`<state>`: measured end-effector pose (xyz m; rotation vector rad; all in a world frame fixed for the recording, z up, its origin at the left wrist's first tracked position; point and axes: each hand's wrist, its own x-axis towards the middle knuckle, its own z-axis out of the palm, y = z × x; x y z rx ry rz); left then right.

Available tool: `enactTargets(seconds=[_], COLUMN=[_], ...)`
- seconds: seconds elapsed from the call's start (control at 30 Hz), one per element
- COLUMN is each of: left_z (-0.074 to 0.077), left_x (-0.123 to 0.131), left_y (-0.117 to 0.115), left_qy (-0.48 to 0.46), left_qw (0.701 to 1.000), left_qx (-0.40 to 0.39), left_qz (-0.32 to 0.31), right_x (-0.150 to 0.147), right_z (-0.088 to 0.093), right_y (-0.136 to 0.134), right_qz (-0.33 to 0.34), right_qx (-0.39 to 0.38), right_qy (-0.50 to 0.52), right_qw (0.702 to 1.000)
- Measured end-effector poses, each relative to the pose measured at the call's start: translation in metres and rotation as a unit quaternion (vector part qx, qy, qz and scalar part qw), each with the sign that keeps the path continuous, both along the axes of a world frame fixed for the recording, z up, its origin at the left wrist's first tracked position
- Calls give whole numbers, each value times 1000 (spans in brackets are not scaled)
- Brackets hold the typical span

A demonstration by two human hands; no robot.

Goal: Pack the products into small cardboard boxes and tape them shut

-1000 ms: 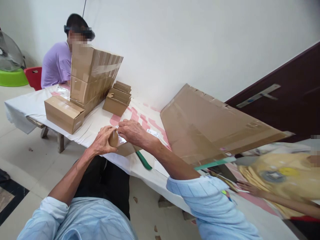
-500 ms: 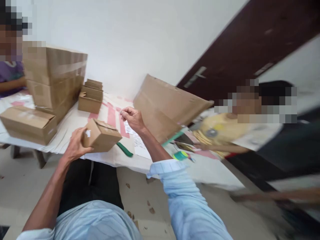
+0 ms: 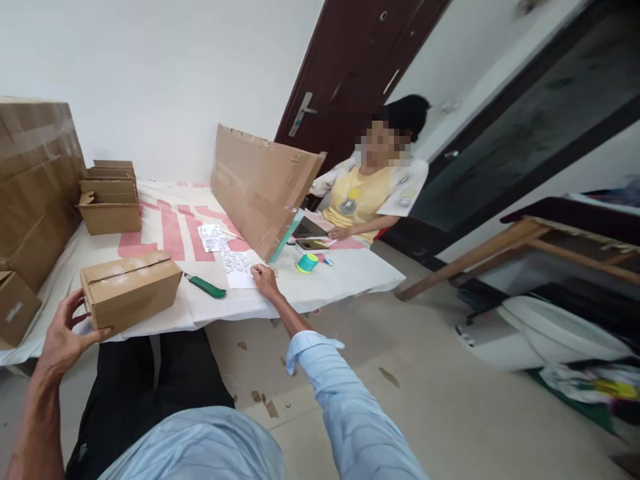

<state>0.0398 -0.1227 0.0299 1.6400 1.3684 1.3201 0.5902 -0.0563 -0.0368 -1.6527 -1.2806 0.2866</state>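
Observation:
A closed cardboard box (image 3: 133, 300) rests on the front edge of the cloth-covered table. My left hand (image 3: 65, 337) grips its left end, thumb along the near side and fingers at the end face. Over the right edge of a white sheet of small printed labels (image 3: 239, 270) lies my right hand (image 3: 265, 280), its fingers pinched together at the paper. Whether a single label is between the fingertips is too small to tell. A second label sheet (image 3: 213, 238) lies just behind. Between the box and the sheet is a green utility knife (image 3: 206, 285).
Open cardboard boxes (image 3: 110, 210) stand at the back left, beside large stacked cartons (image 3: 37, 180). A big cardboard panel (image 3: 265, 187) leans upright behind the sheets. A teal tape roll (image 3: 307, 263) sits to the right. A person in yellow (image 3: 367, 190) sits at the table's far end.
My view has swung right. My right hand, raised and pinched before, has come down onto the label sheet. The box, tilted up in my left hand earlier, now rests flat on the table.

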Motion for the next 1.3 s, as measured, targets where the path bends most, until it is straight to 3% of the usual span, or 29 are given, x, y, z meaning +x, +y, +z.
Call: enactTargets(seconds=[0.13,0.4,0.7,1.3], left_z=[6,15,30,29], left_x=[3,5,14,15], left_y=[0,2,2,-4], left_qy=[-23,-44,-47,-71], left_qw=[1000,996,990,990], left_qx=[-5,-65,-86,-94], left_qz=[2,42,102,73], right_x=[19,46,43,50], right_z=[-20,-36,-34,-35], right_y=[-2,4,35,51], right_qz=[-38,-65,-2,27], right_qx=[4,13,2,-127], right_qy=[-1,-32,-131,-304], right_qw=[999,997,991,944])
